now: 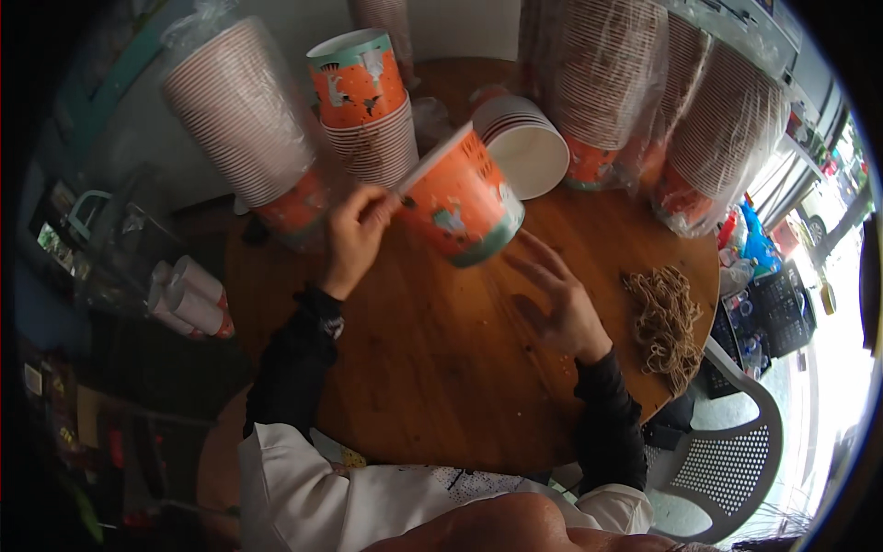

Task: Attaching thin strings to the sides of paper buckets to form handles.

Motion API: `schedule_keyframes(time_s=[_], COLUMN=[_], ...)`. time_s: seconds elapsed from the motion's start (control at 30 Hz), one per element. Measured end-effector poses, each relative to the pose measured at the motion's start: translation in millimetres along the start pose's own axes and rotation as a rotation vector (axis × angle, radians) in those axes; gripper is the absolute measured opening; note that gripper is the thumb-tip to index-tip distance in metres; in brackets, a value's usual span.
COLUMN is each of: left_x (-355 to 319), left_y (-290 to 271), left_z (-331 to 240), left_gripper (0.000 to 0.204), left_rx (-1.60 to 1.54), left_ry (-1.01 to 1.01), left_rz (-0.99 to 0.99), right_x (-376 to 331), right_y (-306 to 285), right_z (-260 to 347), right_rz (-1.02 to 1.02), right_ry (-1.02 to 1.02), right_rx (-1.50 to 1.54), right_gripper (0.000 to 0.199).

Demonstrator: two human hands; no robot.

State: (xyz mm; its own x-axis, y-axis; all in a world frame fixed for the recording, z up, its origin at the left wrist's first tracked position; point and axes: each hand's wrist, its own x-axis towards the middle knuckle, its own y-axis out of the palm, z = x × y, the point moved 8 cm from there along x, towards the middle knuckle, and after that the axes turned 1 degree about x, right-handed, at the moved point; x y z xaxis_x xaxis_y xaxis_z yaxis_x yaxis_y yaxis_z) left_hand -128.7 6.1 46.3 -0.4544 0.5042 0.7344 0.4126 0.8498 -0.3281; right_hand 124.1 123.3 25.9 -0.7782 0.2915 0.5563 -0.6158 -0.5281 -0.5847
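An orange paper tub (460,202) with a teal base band and small printed figures is held tilted above the wooden table (414,386). My left hand (357,235) pinches its rim on the left side. Close to the tub's base, my right hand (563,299) has its fingers spread and holds nothing. Behind the tub, a nested group of white-lined tubs (529,156) lies on its side, openings toward me. A stack of nested tubs (368,138) stands at the back left, topped by an upright orange one.
Tall plastic-wrapped stacks of tubs stand at the left (244,120) and right (612,83), with another wrapped stack (727,129) farther right. A tangled pile of rubber bands (667,327) lies near the right edge. A perforated chair (727,460) and a black crate (786,308) stand beyond.
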Motion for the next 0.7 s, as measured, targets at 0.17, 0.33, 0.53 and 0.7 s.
schedule_keyframes(time_s=[0.17,0.33,0.53,0.7], left_x=[92.9,174.9,160.7,123.4], left_y=[-34.5,-53.8,-32.8,-13.4], left_z=[54.5,150.5,189.4,134.4], left_gripper=[0.017,0.012,0.022,0.026], left_rx=[-0.558,-0.948,-0.894,-0.465], left_ry=[-0.202,-0.367,-0.629,-0.475], left_rz=[-0.326,-0.433,-0.363,-0.174], right_x=[-7.6,-10.0,-17.4,-22.0], right_y=[-6.7,16.3,18.1,15.8], right_z=[-30.9,-22.2,-27.1,-30.0], right_rz=[-0.06,-0.013,-0.003,-0.006], right_ry=[0.135,0.056,0.078,0.043], right_rx=[0.094,0.013,-0.013,-0.072], right_gripper=[0.043,0.036,0.032,0.025])
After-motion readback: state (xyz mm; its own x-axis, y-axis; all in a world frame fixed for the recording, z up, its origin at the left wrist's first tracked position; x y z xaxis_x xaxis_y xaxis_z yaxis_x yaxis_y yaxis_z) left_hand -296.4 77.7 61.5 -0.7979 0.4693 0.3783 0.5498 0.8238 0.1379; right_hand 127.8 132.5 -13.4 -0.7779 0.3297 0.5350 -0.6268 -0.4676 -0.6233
